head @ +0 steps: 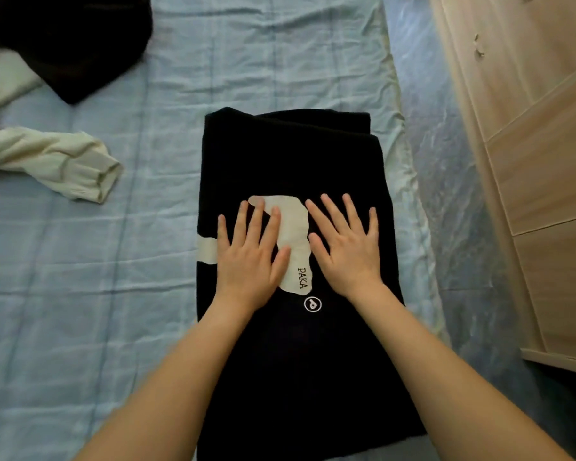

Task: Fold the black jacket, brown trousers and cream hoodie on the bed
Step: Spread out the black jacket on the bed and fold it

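The black jacket (290, 161) lies folded into a long rectangle on the bed (113, 277). Both hands, left (250, 257) and right (345, 247), rest flat on it with fingers spread, grasping nothing. The hoodie (54, 161) and trousers (74, 44) lie unfolded at far left.

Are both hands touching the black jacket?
Touching. The head view shows the left hand and the right hand lying flat, fingers spread, on the folded black jacket, no gap beneath either palm.
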Demonstrator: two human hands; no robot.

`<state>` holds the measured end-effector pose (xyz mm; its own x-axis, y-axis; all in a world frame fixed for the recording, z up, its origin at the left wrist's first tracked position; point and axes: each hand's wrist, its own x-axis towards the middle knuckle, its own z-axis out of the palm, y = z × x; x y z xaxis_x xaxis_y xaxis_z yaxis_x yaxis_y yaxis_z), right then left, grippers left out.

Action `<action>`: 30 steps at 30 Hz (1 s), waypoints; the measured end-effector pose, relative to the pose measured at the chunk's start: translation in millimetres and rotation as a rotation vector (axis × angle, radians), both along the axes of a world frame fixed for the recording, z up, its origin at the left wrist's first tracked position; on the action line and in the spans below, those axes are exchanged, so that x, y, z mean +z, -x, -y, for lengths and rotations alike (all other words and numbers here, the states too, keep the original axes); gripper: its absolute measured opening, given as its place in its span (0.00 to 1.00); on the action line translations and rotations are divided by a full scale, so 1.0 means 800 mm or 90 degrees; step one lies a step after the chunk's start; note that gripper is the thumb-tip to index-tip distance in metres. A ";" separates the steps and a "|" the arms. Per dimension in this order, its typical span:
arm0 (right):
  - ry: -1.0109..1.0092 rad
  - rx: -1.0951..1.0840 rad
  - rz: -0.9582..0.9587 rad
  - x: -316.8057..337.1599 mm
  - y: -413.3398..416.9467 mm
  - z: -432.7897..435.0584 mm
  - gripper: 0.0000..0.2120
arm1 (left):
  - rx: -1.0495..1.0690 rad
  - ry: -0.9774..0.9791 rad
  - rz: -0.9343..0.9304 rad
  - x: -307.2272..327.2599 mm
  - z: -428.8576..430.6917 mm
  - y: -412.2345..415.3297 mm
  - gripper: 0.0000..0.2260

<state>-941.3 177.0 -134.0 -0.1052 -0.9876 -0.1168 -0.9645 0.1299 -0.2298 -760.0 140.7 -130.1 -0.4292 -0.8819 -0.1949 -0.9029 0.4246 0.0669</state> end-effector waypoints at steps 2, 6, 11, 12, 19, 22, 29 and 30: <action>-0.033 -0.001 -0.012 -0.012 0.002 0.005 0.26 | 0.010 -0.011 0.012 -0.009 0.001 0.002 0.30; -0.041 0.003 0.017 0.019 0.003 0.011 0.27 | -0.001 -0.017 -0.046 0.030 0.012 0.002 0.29; 0.103 0.045 -0.015 0.049 0.021 0.106 0.27 | -0.063 0.135 -0.079 0.055 0.117 0.001 0.28; 0.079 0.044 -0.039 0.043 0.024 0.125 0.26 | -0.056 0.125 -0.055 0.048 0.140 0.002 0.28; -0.009 0.026 -0.063 -0.043 0.034 0.159 0.26 | 0.021 0.027 -0.048 -0.041 0.182 -0.009 0.30; -0.046 0.035 -0.044 -0.024 0.032 0.165 0.26 | 0.020 -0.020 -0.047 -0.016 0.185 -0.006 0.28; 0.029 -0.063 0.094 0.042 0.006 -0.026 0.26 | -0.039 0.044 -0.181 0.041 -0.019 -0.039 0.28; 0.027 -0.040 0.073 0.036 0.001 -0.053 0.26 | -0.058 0.040 -0.166 0.033 -0.050 -0.042 0.27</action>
